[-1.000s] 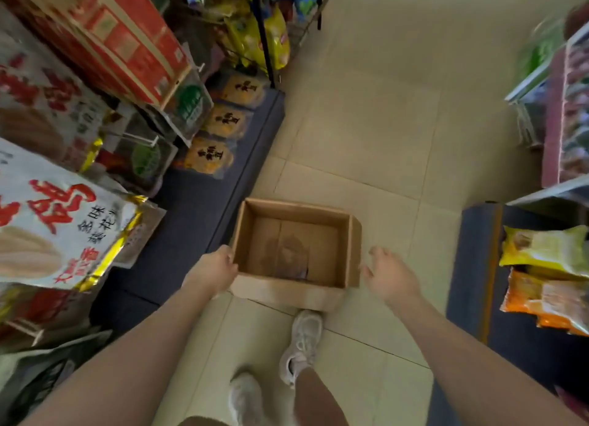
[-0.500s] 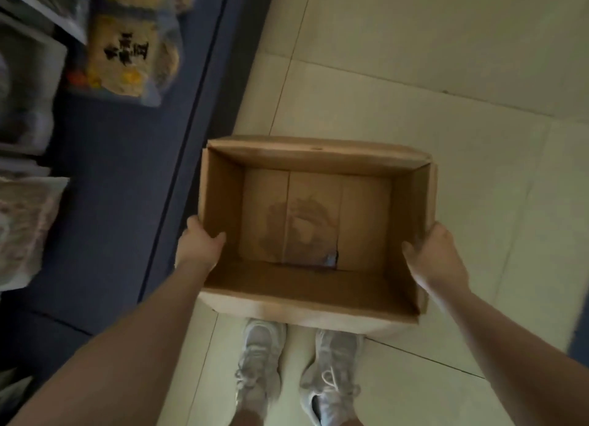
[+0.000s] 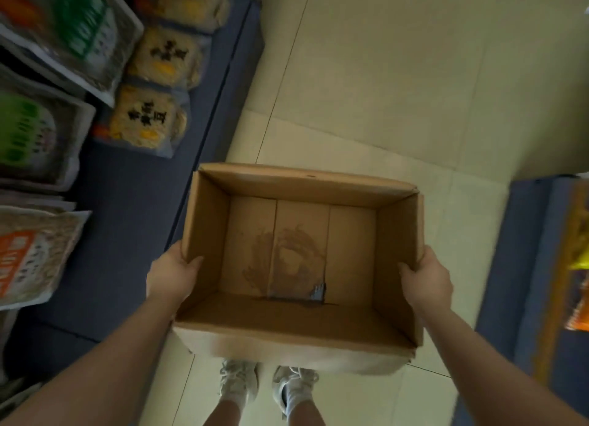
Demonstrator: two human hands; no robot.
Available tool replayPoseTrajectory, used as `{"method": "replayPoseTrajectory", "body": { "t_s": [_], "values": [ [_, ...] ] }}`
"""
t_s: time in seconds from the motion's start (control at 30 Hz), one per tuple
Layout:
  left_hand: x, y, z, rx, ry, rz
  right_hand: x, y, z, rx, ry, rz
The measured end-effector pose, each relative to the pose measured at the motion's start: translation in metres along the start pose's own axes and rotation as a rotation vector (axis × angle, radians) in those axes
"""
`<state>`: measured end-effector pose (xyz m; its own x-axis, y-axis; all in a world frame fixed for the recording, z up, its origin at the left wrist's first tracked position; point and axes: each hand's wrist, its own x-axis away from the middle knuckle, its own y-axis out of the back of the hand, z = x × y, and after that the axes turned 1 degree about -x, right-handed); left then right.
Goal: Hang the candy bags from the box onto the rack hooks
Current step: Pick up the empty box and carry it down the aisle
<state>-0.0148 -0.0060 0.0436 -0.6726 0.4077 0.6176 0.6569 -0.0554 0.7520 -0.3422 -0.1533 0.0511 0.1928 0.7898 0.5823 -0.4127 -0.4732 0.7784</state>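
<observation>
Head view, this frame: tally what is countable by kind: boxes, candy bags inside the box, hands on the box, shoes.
Cardboard box: 1
Candy bags inside the box: 0
Hands gripping the box walls: 2, left hand and right hand
Shoes: 2, left shoe and right shoe
Total: 5

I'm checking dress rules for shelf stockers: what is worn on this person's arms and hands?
Nothing shows on either: the left hand and right hand are bare, with no gloves, rings, or watch visible. Both forearms are bare as far as the picture's lower edge, with no sleeves in view.
</observation>
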Motion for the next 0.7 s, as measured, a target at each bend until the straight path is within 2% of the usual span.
{"method": "replayPoseTrajectory", "body": {
  "t_s": [0.17,0.37,0.53,0.7],
  "values": [
    [0.104,0.127,-0.082,-0.052,-0.104,0.002,0.085,0.163,0.025,-0.043,0.012,-0.019],
    [0.217,0.252,-0.18,-0.049,-0.273,-0.091,0.166,0.34,0.046,-0.129,0.062,-0.139],
    [0.247,0.314,-0.246,0.059,-0.344,-0.167,0.177,0.437,0.08,-0.094,0.152,-0.251],
    [0.225,0.354,-0.33,0.092,-0.492,-0.241,0.134,0.486,0.122,-0.163,0.19,-0.339]
  ]
}}
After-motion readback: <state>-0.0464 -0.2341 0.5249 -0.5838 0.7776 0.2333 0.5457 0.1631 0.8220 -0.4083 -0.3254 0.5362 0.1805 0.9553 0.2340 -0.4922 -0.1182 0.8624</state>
